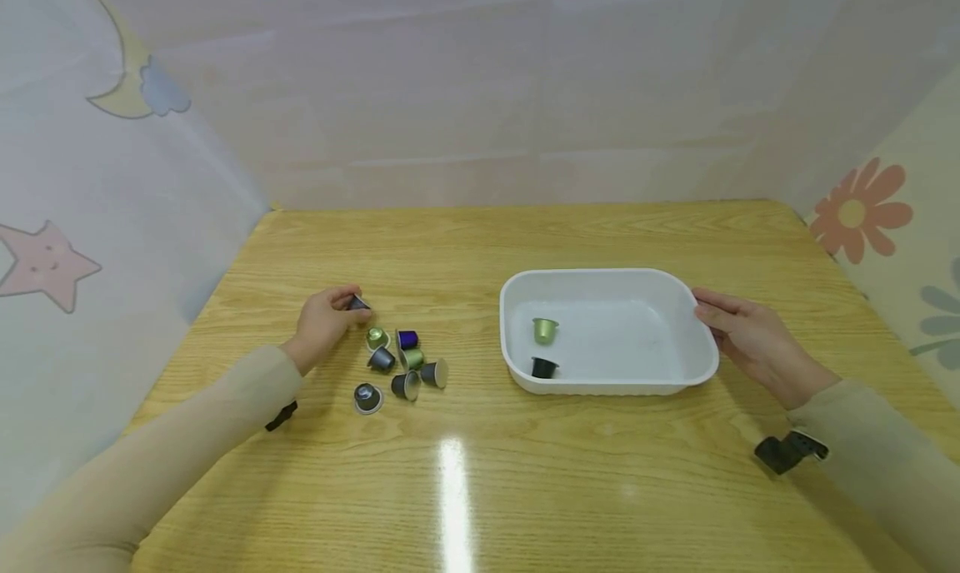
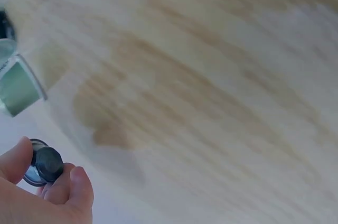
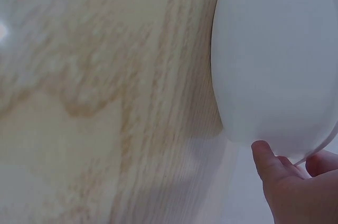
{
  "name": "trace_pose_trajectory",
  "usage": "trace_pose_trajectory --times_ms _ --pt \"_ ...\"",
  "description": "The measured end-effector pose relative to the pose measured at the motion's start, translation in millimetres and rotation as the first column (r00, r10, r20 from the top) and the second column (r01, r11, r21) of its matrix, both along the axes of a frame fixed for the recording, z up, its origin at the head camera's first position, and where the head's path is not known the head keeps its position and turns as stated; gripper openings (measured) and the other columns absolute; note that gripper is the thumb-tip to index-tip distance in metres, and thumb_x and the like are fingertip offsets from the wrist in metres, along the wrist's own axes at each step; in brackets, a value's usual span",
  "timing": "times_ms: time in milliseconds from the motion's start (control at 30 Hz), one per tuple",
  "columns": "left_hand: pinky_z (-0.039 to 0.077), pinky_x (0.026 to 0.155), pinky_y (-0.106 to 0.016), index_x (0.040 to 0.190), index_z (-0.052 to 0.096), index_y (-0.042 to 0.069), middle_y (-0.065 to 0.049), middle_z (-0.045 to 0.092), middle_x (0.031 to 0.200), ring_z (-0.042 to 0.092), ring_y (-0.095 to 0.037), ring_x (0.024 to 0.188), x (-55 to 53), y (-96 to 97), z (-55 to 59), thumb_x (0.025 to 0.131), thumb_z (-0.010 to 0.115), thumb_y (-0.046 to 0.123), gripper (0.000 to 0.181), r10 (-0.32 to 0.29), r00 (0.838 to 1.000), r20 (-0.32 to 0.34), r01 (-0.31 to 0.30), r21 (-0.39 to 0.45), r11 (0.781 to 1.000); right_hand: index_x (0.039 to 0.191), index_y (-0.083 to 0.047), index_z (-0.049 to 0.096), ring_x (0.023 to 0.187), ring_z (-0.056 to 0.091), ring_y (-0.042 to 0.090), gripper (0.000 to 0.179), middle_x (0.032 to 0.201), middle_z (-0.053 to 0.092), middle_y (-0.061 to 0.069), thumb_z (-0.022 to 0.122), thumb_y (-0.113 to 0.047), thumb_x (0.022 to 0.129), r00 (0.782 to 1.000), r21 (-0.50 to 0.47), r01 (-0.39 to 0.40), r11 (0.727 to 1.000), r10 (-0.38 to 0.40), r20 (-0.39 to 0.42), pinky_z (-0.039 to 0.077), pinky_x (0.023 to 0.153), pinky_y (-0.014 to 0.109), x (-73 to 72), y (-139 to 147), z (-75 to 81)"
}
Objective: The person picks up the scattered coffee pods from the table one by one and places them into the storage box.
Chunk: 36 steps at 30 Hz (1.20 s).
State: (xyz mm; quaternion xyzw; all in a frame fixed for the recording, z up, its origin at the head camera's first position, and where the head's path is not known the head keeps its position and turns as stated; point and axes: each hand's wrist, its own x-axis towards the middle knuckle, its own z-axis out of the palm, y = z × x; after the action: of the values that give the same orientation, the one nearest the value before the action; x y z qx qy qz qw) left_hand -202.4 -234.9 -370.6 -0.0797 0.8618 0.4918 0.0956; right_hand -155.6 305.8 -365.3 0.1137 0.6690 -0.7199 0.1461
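My left hand (image 1: 321, 323) pinches a dark coffee capsule (image 1: 358, 303) between thumb and fingers, just behind a loose group of capsules. In the left wrist view the held capsule (image 2: 48, 164) shows its dark rounded end; a pale green capsule (image 2: 18, 89) lies close by. At the right, my right hand (image 1: 753, 344) grips the rim of a white plastic basin (image 1: 600, 387), thumb on top. The right wrist view shows fingers against the basin's outer wall (image 3: 274, 60). Inside the basin are a green capsule (image 1: 545, 331) and a black capsule (image 1: 543, 368).
Several capsules lie left of the basin: a bright green one (image 1: 377, 337), a purple one (image 1: 407, 339), a grey-blue one (image 1: 381, 359) and other dark ones. Nearest the front stands a black capsule (image 1: 367, 397). Patterned cloth (image 1: 525, 90) hangs behind the wooden table (image 1: 570, 473).
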Motion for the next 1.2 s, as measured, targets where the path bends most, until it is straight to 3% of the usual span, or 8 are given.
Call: trace_pose_trajectory --times_ms 100,233,400,500,567,700,800,1200 --pt "0.028 0.114 -0.039 0.145 0.040 -0.002 -0.019 0.039 0.149 0.033 -0.030 0.140 1.7 2.6 5.5 0.094 0.065 0.008 0.058 0.011 1.000 -0.002 -0.011 0.033 0.999 0.134 -0.024 0.057 0.089 0.061 -0.003 0.043 0.098 0.065 -0.024 0.068 -0.023 0.093 1.000 0.004 0.005 1.000 -0.005 0.004 0.053 0.074 0.017 0.0 -0.1 -0.8" --pt "0.031 0.112 -0.038 0.145 0.040 -0.002 -0.018 0.038 0.150 0.033 -0.029 0.140 4.1 6.1 11.9 0.095 0.064 0.008 0.057 0.015 1.000 -0.027 -0.013 0.058 0.998 0.114 -0.030 0.068 0.089 0.062 -0.003 0.022 0.097 0.065 -0.023 0.065 -0.021 0.094 1.000 -0.010 0.007 1.000 -0.007 -0.005 0.053 0.073 0.017 0.1 -0.6 -0.6" --pt "0.034 0.111 -0.037 0.144 0.042 -0.002 -0.019 0.040 0.148 0.035 -0.028 0.139 6.9 11.8 16.9 0.094 0.065 0.008 0.055 -0.001 0.999 -0.048 0.006 0.087 0.996 0.100 -0.033 0.072 0.088 0.062 -0.002 0.017 0.096 0.067 -0.021 0.064 -0.018 0.095 1.000 -0.030 0.009 1.000 -0.009 -0.007 0.053 0.072 0.017 0.0 -1.7 0.3" --pt "0.036 0.109 -0.037 0.143 0.044 -0.002 -0.020 0.042 0.147 0.038 -0.028 0.138 9.2 16.9 19.0 0.094 0.065 0.008 0.054 -0.014 0.999 -0.049 0.019 0.104 0.994 0.102 -0.032 0.072 0.088 0.062 -0.002 0.018 0.096 0.066 -0.021 0.063 -0.019 0.095 1.000 -0.024 0.009 1.000 -0.009 -0.003 0.053 0.072 0.017 -0.1 -2.1 0.3" --pt "0.037 0.108 -0.036 0.143 0.044 -0.002 -0.020 0.043 0.146 0.039 -0.028 0.137 10.9 20.6 20.5 0.094 0.065 0.008 0.054 -0.019 0.999 -0.049 0.024 0.118 0.993 0.119 -0.030 0.067 0.088 0.061 -0.003 0.026 0.096 0.066 -0.022 0.063 -0.019 0.096 1.000 -0.006 0.009 1.000 -0.009 -0.002 0.053 0.073 0.017 -0.3 -2.2 -0.1" --pt "0.039 0.107 -0.036 0.143 0.044 -0.002 -0.020 0.044 0.145 0.040 -0.027 0.136 14.4 28.1 23.8 0.094 0.065 0.008 0.054 -0.034 0.998 -0.049 0.041 0.153 0.987 0.150 -0.011 0.035 0.088 0.060 -0.005 0.062 0.096 0.064 -0.025 0.063 -0.022 0.096 1.000 0.035 0.001 0.999 -0.001 -0.003 0.052 0.073 0.016 -1.1 -2.8 -1.0" --pt "0.039 0.107 -0.036 0.143 0.044 -0.002 -0.019 0.045 0.145 0.041 -0.027 0.136 16.6 33.9 26.0 0.094 0.065 0.008 0.054 -0.046 0.998 -0.045 0.053 0.168 0.984 0.152 0.000 0.019 0.089 0.060 -0.004 0.075 0.096 0.064 -0.026 0.063 -0.022 0.096 1.000 0.045 -0.002 0.999 0.002 -0.002 0.052 0.073 0.016 -1.6 -2.7 -1.6" --pt "0.042 0.105 -0.034 0.141 0.046 -0.003 -0.020 0.047 0.144 0.043 -0.027 0.134 20.2 55.8 29.8 0.093 0.065 0.004 0.053 -0.090 0.995 -0.044 0.097 0.223 0.970 0.153 -0.002 0.020 0.090 0.059 -0.006 0.082 0.099 0.059 -0.026 0.068 -0.029 0.092 1.000 0.040 -0.003 0.999 0.003 0.008 0.052 0.075 0.016 -1.5 -1.6 -3.1"
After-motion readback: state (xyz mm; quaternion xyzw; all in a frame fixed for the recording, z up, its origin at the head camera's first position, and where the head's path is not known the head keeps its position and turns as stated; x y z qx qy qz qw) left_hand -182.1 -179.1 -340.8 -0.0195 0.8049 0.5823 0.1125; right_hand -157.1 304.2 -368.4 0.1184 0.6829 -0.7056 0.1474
